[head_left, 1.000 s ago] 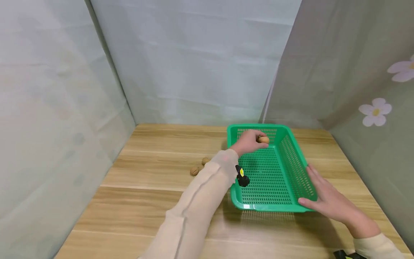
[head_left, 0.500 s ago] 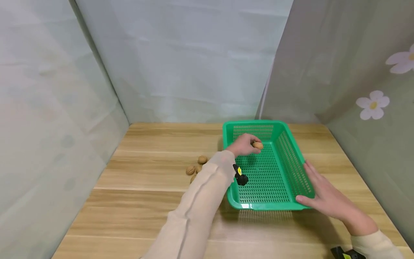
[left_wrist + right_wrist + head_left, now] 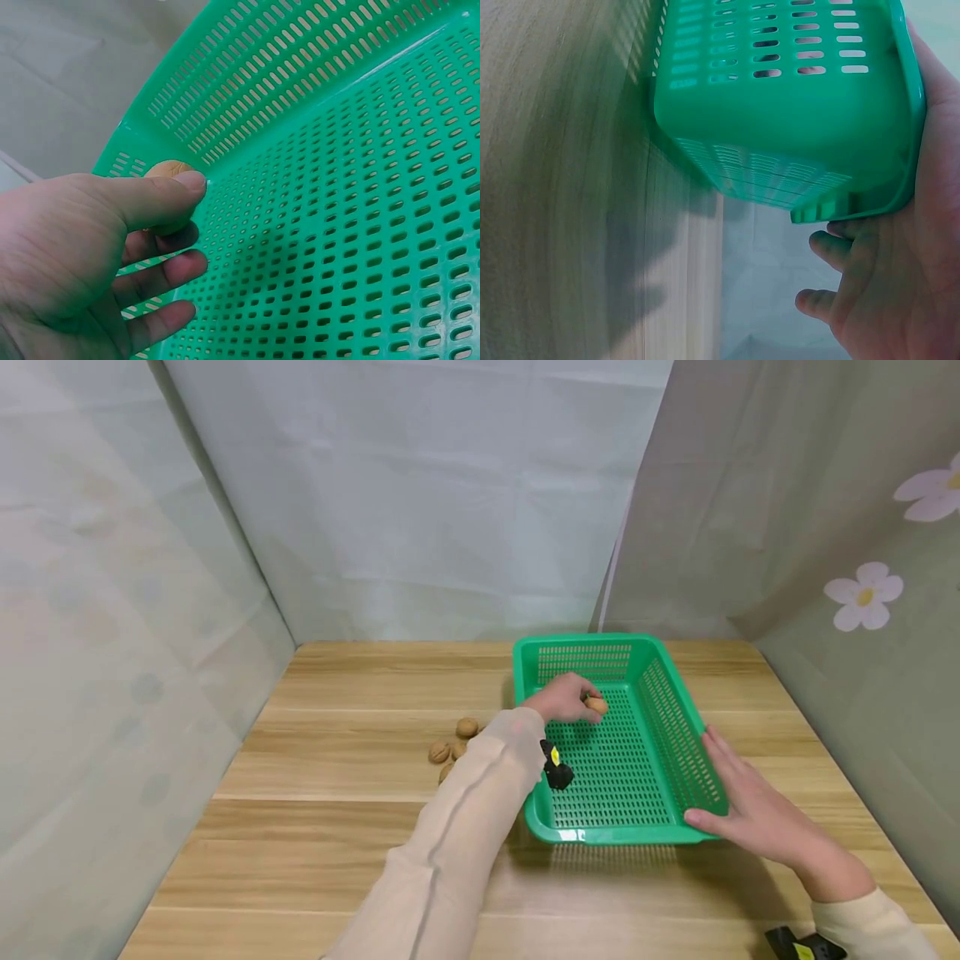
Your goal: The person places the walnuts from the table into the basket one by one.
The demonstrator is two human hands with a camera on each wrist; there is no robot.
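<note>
My left hand (image 3: 567, 697) reaches over the left rim into the green plastic basket (image 3: 660, 839). Between thumb and fingers it pinches a walnut (image 3: 597, 706), held above the slotted basket floor. The left wrist view shows the thumb over the walnut (image 3: 166, 169), with the lower fingers of the left hand (image 3: 82, 255) free of it. My right hand (image 3: 757, 810) grips the basket's near right corner, its thumb over the rim. In the right wrist view the right hand (image 3: 889, 285) lies along the rim of the basket (image 3: 780, 112), partly hidden behind it.
Several walnuts (image 3: 439, 752) lie on the wooden table (image 3: 337, 827) left of the basket, some partly hidden by the left sleeve (image 3: 457, 835). Pale cloth walls (image 3: 420, 502) stand behind and at both sides. Black wrist devices (image 3: 557, 768) sit at each cuff.
The left hand, still pinching the walnut, has lowered and shifted slightly toward the near side inside the basket. The view has tilted and turned a little, showing more walnuts. The right hand keeps its grip.
</note>
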